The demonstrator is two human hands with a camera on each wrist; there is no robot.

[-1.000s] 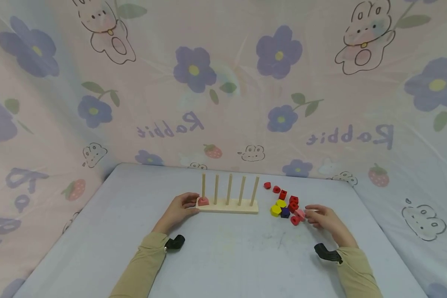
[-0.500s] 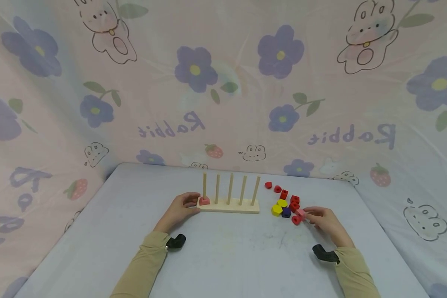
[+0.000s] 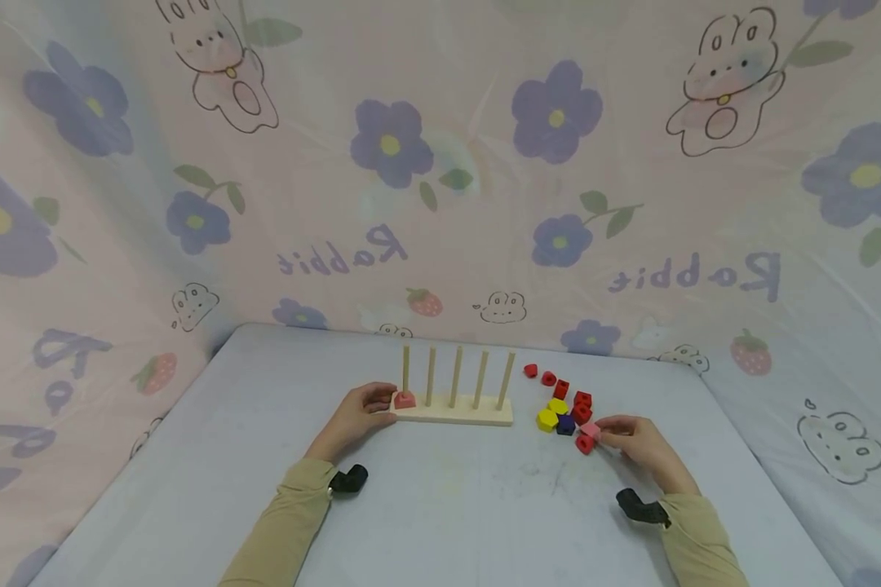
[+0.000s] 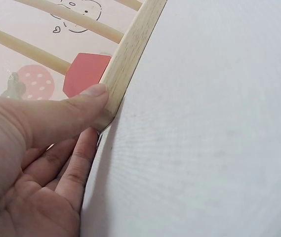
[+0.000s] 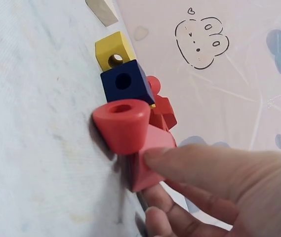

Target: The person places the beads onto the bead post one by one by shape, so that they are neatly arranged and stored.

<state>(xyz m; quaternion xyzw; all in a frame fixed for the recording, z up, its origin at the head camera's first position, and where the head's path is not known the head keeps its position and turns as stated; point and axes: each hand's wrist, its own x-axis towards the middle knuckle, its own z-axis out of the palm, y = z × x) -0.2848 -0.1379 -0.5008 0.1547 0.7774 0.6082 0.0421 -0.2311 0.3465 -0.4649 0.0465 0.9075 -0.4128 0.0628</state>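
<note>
Pale wood forms the five-peg board (image 3: 471, 414), which lies flat on the white tabletop (image 3: 440, 522) with its row of pegs (image 3: 456, 377) pointing up. At the board's left end, a pinkish-red angular block (image 3: 405, 400) sits low around the outermost peg, down on the base. The person's left hand (image 3: 355, 414) grips that same end, the thumb (image 4: 96, 94) against the board's edge and the fingers curled behind its corner.

Off the board's right end, past a strip of tabletop, the right hand (image 3: 642, 440) pinches a pink block (image 3: 591, 430) between thumb and fingers; whether the block touches the table I cannot tell. Just beside it, a little nearer the person than the board, stands a red rounded triangular bead (image 5: 123, 126), its hole facing up.

Between these two and the board's right end are a dark blue block (image 3: 566, 425) with a round hole and two many-sided yellow blocks (image 3: 546, 421) next to it. More red beads (image 3: 582, 413) sit close by, and others trail away to a spot farther from the person than the board's right end. Behind the board hangs a pale pink cloth (image 3: 477, 204) printed with rabbits, purple flowers and strawberries. Tan sleeves (image 3: 275, 522) reach in from the near side of the board, a black wrist device (image 3: 348, 479) on each.
</note>
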